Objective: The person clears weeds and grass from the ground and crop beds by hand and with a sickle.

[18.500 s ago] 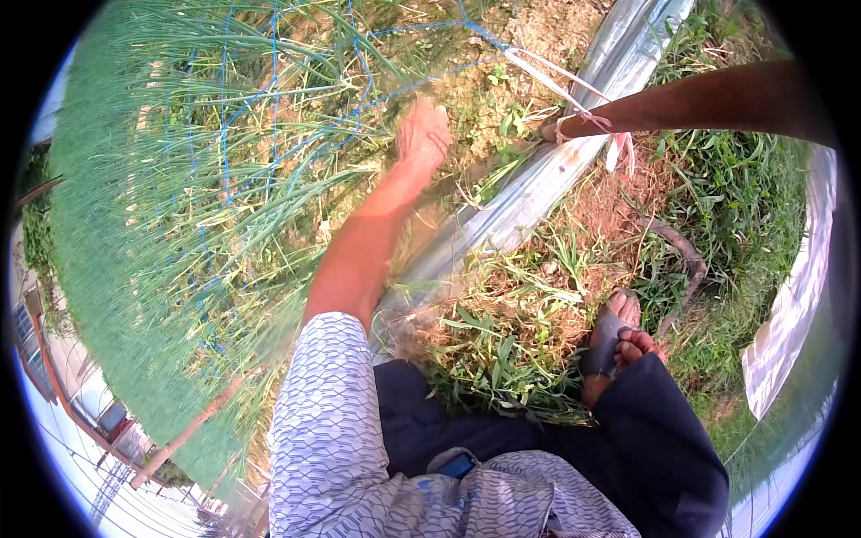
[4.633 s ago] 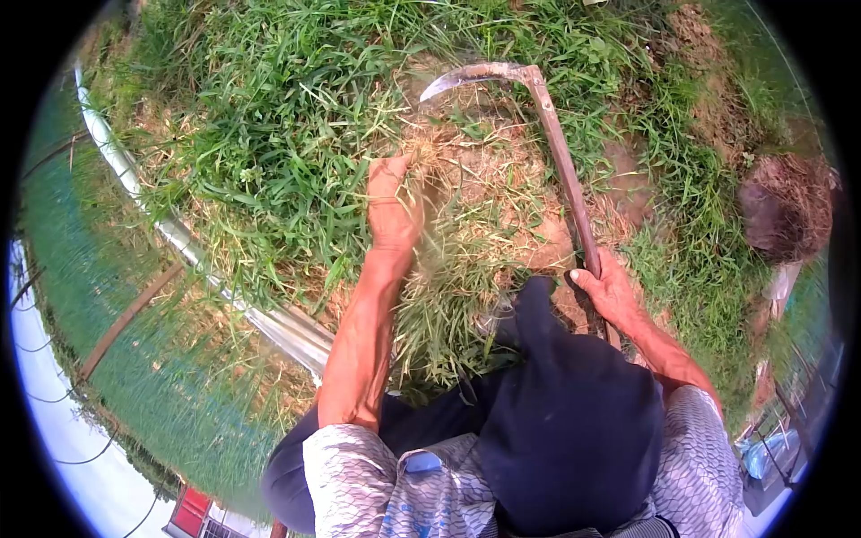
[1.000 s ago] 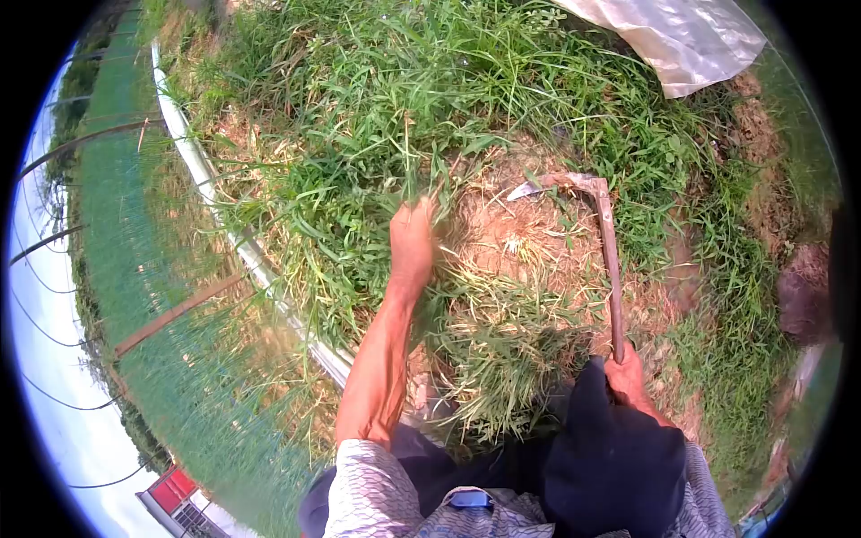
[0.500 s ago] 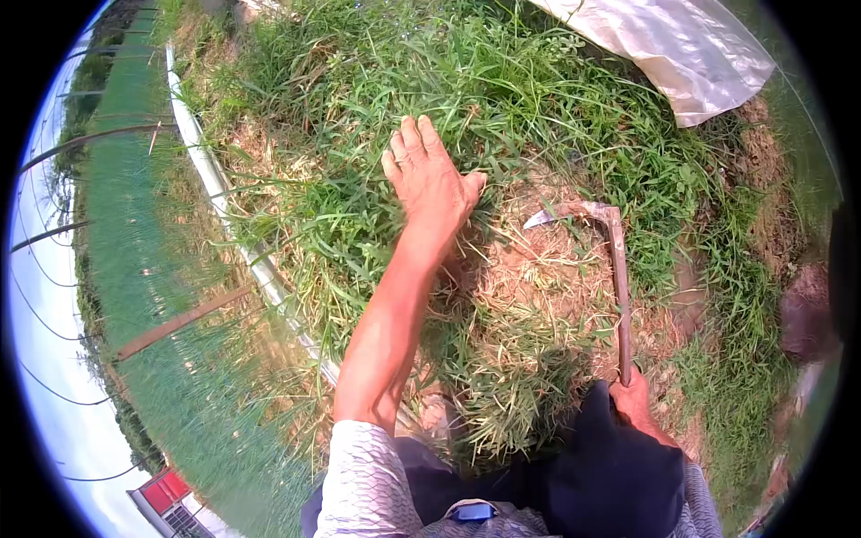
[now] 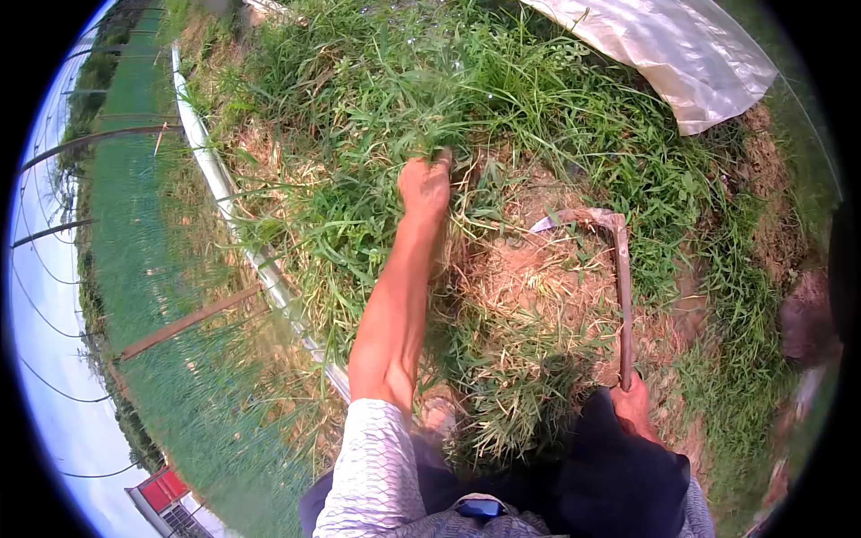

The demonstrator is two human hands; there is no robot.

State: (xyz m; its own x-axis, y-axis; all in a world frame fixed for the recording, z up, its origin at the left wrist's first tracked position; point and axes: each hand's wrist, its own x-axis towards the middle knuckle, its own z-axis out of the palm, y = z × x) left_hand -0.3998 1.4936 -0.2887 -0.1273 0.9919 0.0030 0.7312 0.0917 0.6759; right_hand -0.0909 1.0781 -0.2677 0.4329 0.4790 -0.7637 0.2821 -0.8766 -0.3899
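My left hand point(image 5: 424, 186) is closed around a tuft of green grass point(image 5: 429, 125) in the weedy patch, its fingers partly hidden by the blades. My right hand point(image 5: 633, 405) grips the lower end of the wooden handle of a sickle point(image 5: 623, 296). The sickle's pale, hooked blade points left and rests low over bare soil with dry straw point(image 5: 538, 269), to the right of my left hand. Between my arms, close to my legs, lies a heap of pulled grass point(image 5: 516, 408).
A long pale pipe or edging point(image 5: 208, 161) runs along the left side, with a dense green crop point(image 5: 134, 242) beyond it. Whitish plastic sheeting point(image 5: 686, 67) lies at the upper right. More tall weeds point(image 5: 529, 67) grow ahead, and a brown plank point(image 5: 193, 321) crosses at the left.
My left hand was spread flat over the grass; now it has drawn back slightly and closed on a tuft. The right hand and sickle have hardly moved.
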